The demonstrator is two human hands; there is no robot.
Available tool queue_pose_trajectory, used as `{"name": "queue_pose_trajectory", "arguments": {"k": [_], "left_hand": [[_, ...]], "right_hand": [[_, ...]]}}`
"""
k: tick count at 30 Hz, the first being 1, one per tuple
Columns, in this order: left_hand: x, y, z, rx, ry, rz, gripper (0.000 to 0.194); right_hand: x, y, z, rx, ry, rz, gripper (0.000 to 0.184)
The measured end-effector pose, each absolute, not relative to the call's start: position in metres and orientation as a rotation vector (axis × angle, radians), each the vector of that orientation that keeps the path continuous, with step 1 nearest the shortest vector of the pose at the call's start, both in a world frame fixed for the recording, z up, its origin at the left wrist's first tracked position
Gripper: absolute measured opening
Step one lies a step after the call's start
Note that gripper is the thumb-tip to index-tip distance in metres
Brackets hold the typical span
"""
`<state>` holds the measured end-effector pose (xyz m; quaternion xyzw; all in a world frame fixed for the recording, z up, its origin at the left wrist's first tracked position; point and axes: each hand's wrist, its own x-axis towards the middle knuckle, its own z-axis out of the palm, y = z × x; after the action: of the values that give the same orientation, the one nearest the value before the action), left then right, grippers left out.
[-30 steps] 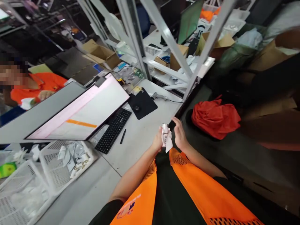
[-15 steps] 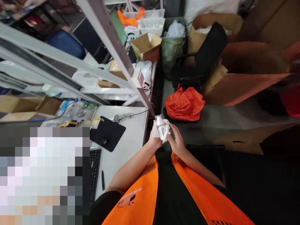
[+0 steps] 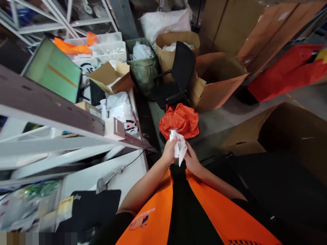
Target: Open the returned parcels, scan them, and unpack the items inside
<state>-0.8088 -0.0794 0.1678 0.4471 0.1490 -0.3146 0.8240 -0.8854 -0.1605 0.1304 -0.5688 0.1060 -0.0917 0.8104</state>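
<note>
Left hand (image 3: 169,152): closed round the white crumpled wrap (image 3: 178,147), gripping it from the left side.
Right hand (image 3: 190,158): also on the wrap, fingers pressed to its right and lower edge; both hands meet in front of the chest.
Wrap: white paper or film, held up in the air between the 2 hands, w/ a point hanging down. What is inside I cannot tell.
Person: orange mesh vest (image 3: 153,217) over a dark shirt, bare forearms.
Just behind the hands: orange cloth bundle (image 3: 179,120) on the floor, near the wrap in the view but lower down.
Behind that: black office chair (image 3: 178,76), turned away, standing between the bundle and the boxes.
Boxes: big open cardboard box (image 3: 217,81) right of the chair; a brown paper sack (image 3: 168,44) and a green bin (image 3: 143,68) w/ white stuff inside, behind the chair.
Right side: another large cardboard box (image 3: 286,132) lying low, and red fabric (image 3: 286,73) farther back.
Left side: counter (image 3: 120,172) w/ a black mouse pad (image 3: 94,204) and a grey handheld scanner (image 3: 104,182) w/ cable.
In the way: grey metal rack beams (image 3: 51,112) cross over the counter, hiding much of it.
Farther left: tilted monitor (image 3: 52,69), small open carton (image 3: 109,78), white plastic bags (image 3: 117,107).
</note>
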Motion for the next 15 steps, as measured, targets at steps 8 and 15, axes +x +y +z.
{"name": "queue_pose_trajectory", "arguments": {"k": [8,15], "left_hand": [[-0.757,-0.136,0.151,0.929,0.454,-0.733,0.053],[-0.725,-0.194,0.126,1.101,0.34,-0.63,0.048]], "right_hand": [[-0.828,-0.196,0.119,-1.135,0.476,-0.324,0.046],[-0.784,-0.245,0.101,-1.193,0.476,-0.396,0.055]]}}
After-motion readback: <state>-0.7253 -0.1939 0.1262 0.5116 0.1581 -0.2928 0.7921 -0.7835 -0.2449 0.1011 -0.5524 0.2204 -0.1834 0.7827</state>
